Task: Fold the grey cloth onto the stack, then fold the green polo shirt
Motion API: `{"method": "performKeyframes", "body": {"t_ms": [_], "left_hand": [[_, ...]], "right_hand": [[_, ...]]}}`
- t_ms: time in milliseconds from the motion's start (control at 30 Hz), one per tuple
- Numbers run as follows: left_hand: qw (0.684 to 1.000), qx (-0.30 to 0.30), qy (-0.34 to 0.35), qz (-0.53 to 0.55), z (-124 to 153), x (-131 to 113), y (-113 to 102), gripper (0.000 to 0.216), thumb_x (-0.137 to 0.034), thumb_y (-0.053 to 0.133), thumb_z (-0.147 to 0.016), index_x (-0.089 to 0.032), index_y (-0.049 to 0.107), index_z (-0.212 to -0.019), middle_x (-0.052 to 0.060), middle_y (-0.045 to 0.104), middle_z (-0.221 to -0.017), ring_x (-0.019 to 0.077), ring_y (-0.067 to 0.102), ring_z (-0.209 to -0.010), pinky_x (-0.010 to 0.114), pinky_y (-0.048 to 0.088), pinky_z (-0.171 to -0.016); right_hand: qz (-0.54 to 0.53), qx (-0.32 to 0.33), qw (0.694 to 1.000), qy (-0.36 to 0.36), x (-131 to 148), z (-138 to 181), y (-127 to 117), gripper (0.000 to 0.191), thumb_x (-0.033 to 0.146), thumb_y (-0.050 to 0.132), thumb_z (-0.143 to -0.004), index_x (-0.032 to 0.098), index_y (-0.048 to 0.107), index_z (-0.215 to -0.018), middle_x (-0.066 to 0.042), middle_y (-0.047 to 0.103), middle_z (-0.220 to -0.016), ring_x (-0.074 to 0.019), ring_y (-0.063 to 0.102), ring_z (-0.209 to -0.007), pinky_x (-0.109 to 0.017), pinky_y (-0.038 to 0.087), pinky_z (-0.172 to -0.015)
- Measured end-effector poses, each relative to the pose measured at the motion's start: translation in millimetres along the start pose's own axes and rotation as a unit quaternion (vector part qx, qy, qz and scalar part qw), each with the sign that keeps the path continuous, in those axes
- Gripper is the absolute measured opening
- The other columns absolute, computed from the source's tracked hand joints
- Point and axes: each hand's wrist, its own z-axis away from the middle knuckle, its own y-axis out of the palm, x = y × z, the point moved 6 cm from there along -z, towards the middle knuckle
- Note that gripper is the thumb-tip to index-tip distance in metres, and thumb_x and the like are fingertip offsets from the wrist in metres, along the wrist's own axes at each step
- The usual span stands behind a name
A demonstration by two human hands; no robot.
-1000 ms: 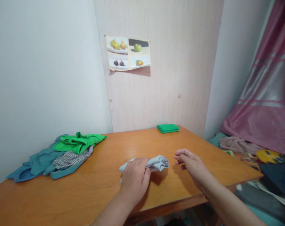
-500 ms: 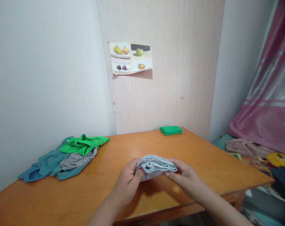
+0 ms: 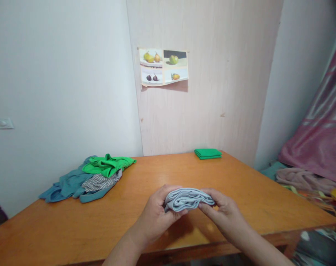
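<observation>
Between my two hands is a folded light grey-blue garment (image 3: 187, 198), its layered edge turned toward me, held just above the table. My left hand (image 3: 159, 212) grips its left end, thumb along the underside and fingers behind. At the right end my right hand (image 3: 221, 207) pinches the layers between thumb and fingers. The exact kind of garment cannot be made out in its folded state. A neatly folded green cloth (image 3: 208, 154) lies at the table's far right corner.
On the left of the wooden table (image 3: 145, 173) sits a loose heap: a bright green garment (image 3: 109, 165), a striped one (image 3: 99, 182) and blue-teal ones (image 3: 70, 183). A fruit picture sheet (image 3: 163, 68) hangs on the back wall. A pink curtain (image 3: 312, 147) and more fabric are at right.
My left thumb has shifted from the front edge to beneath the folded garment, and the layers look more rounded. The view has turned slightly left, so the surroundings appear farther right.
</observation>
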Motion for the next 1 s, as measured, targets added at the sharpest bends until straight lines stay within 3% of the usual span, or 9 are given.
{"method": "performKeyframes", "body": {"t_ms": [133,367,467,567,800,1000], "left_hand": [[1.000,0.000,0.018,0.015,-0.5,-0.9,-1.2,0.023,-0.031,0.063,-0.092,-0.018,0.068,-0.111,0.008,0.069,-0.105,0.0216,0.063,-0.097,0.034,0.049,-0.087],[0.996,-0.021,-0.007,0.090,-5.2,-2.4,-3.9,0.024,-0.031,0.059,-0.096,-0.016,0.069,-0.111,0.008,0.069,-0.105,0.0216,0.063,-0.096,0.033,0.048,-0.089],[0.989,-0.050,-0.025,0.140,-10.6,-3.8,-7.8,0.023,-0.033,0.062,-0.094,-0.017,0.070,-0.109,0.008,0.070,-0.105,0.0220,0.064,-0.098,0.032,0.048,-0.090],[0.972,-0.081,-0.051,0.216,-16.6,-3.0,-10.3,0.024,-0.036,0.064,-0.093,-0.017,0.070,-0.106,0.007,0.071,-0.105,0.0217,0.064,-0.098,0.033,0.049,-0.091],[0.913,-0.148,-0.082,0.371,-24.9,-2.4,-4.3,0.035,-0.039,0.067,-0.091,-0.018,0.067,-0.119,0.008,0.072,-0.110,0.0229,0.066,-0.103,0.036,0.049,-0.094],[0.880,-0.111,-0.120,0.447,-22.2,0.9,12.5,0.042,-0.043,0.058,-0.096,-0.018,0.061,-0.130,0.010,0.073,-0.111,0.0244,0.067,-0.106,0.037,0.048,-0.097]], "right_hand": [[0.007,0.007,1.000,-0.013,-0.5,0.8,1.0,0.021,0.037,0.064,-0.089,0.022,0.070,-0.103,-0.004,0.072,-0.096,-0.0203,0.064,-0.089,-0.030,0.049,-0.081],[-0.010,0.014,1.000,-0.009,8.1,-2.1,-0.1,0.022,0.040,0.064,-0.089,0.022,0.069,-0.102,-0.003,0.071,-0.095,-0.0203,0.063,-0.090,-0.031,0.049,-0.082],[-0.044,0.000,0.999,0.017,10.1,-8.1,-4.2,0.034,0.042,0.068,-0.087,0.023,0.065,-0.114,-0.004,0.070,-0.103,-0.0210,0.063,-0.095,-0.032,0.049,-0.085],[-0.096,0.020,0.995,0.028,12.0,-13.0,-2.6,0.047,0.044,0.070,-0.086,0.023,0.059,-0.127,-0.006,0.068,-0.115,-0.0223,0.062,-0.102,-0.036,0.049,-0.090],[-0.214,0.131,0.966,0.061,11.4,-6.4,23.8,0.051,0.040,0.075,-0.082,0.020,0.060,-0.127,-0.009,0.066,-0.126,-0.0278,0.059,-0.117,-0.041,0.046,-0.100],[-0.272,0.133,0.943,0.139,-11.4,-0.2,22.3,0.041,0.041,0.071,-0.085,0.018,0.065,-0.118,-0.007,0.072,-0.111,-0.0249,0.066,-0.099,-0.039,0.050,-0.091]]}}
